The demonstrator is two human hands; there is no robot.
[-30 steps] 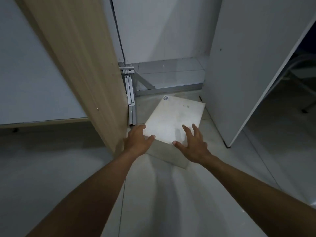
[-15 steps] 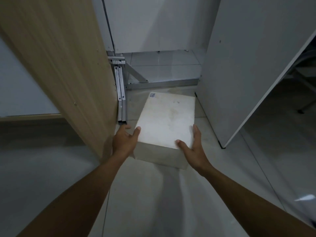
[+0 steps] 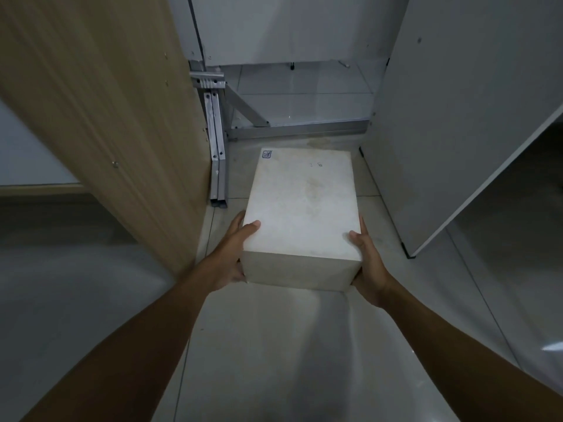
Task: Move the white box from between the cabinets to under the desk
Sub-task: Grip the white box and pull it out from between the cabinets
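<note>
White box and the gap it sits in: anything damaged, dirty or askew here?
Nothing serious. The white box has a faint brownish stain on its lid, plus a small stamp and scribble near the far edge. It sits square between both hands, undented. A dull patch marks the floor behind it.

A white box, faintly smudged with yellowish-brown stains on top, carries a small blue square stamp at one corner. The cabinet panel on the left is pale tan wood with fine straight grain, while the cabinet panel on the right is plain flat grey-white. Silver-grey metal brackets stand against the wooden panel, over a glossy pale grey tiled floor with thin darker grout lines.
</note>
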